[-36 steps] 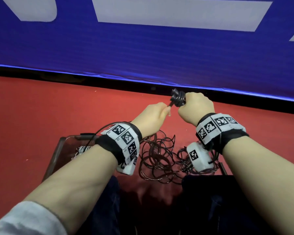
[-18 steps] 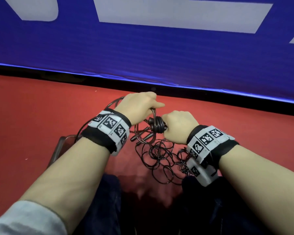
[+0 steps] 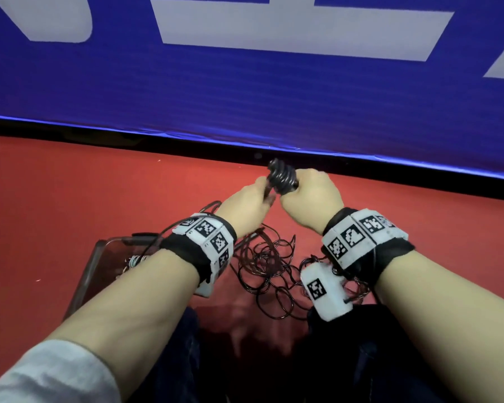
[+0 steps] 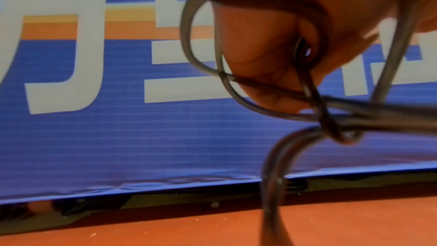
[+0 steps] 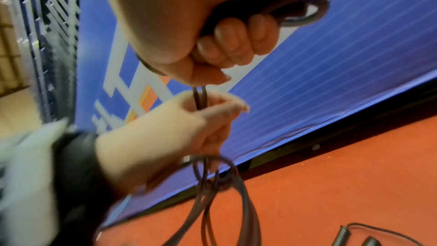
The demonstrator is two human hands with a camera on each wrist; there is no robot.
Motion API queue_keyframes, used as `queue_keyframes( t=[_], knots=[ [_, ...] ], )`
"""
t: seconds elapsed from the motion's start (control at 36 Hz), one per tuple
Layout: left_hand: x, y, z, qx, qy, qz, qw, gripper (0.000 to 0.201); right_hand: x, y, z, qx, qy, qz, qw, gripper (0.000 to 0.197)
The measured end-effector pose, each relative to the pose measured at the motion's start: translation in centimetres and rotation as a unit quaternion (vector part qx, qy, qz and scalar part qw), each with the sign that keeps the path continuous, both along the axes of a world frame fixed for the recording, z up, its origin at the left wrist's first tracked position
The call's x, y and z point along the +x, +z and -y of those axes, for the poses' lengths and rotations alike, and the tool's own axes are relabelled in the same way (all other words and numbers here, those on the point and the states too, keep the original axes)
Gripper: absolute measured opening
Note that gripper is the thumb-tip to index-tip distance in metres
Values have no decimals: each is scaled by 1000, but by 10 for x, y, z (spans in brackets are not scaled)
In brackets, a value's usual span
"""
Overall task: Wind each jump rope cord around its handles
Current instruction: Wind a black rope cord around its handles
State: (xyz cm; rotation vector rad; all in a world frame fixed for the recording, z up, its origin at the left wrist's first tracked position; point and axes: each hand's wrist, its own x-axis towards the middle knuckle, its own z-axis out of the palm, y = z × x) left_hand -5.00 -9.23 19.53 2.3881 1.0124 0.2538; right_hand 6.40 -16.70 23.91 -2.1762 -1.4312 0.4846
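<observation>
My right hand (image 3: 306, 196) grips a pair of black jump rope handles (image 3: 282, 178) in a fist, held up near the blue wall. Several turns of dark cord are wound around them. The right wrist view shows my right hand's fingers (image 5: 232, 44) curled round the handles. My left hand (image 3: 253, 203) is just left of and below the handles and pinches the cord (image 5: 199, 98) that runs down from them. The rest of the cord lies in a tangled loose pile (image 3: 269, 271) on the red floor between my wrists. In the left wrist view, cord loops (image 4: 350, 111) cross my fingers (image 4: 267, 48).
A clear box (image 3: 92, 266) stands on the red floor (image 3: 70, 199) at my left, with a pale coiled rope (image 3: 133, 260) inside. Two more black handles (image 5: 343, 235) lie on the floor at the right. A blue banner wall (image 3: 245, 91) closes the far side. My legs are below.
Both hands rose and moved away from me toward the wall. My left hand came down from over the handles to their lower left, still holding the cord.
</observation>
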Motion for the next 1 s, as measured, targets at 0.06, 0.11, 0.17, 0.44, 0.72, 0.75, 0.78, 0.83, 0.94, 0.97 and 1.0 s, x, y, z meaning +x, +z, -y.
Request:
queue_keyframes(
  t=[0.06,0.11,0.17,0.44,0.72,0.75,0.78,0.83,0.94,0.97,1.0],
  knots=[
    [6,1,15,10,-12,3,1000,21,11,3,-6,-1,-52,-3,999,21],
    [11,2,29,9,-32,1,999,20,23,4,-10,-5,-88,9,996,19],
    [14,4,38,27,-55,-22,998,24,32,1,-10,-35,-102,39,993,15],
    [0,38,34,243,-225,-209,920,15,16,-25,-6,-178,98,249,947,10],
    [-18,57,6,252,-248,-100,930,10,-4,-24,1,-160,260,262,915,11],
    [-18,57,2,242,-216,-91,942,16,-6,-22,4,-147,267,248,920,13],
    [-20,56,-3,227,-184,-84,953,23,-8,-20,6,-134,275,235,923,17],
    [-23,51,-10,186,-158,-57,968,27,-12,-17,10,-102,291,223,925,25],
    [-25,45,-10,160,-129,10,979,24,-14,-11,12,-27,288,204,935,10],
    [-24,43,-10,163,-112,24,980,26,-13,-8,12,-13,281,197,939,10],
    [-23,42,-10,164,-99,36,981,27,-11,-6,12,0,272,188,944,11]
  ],
)
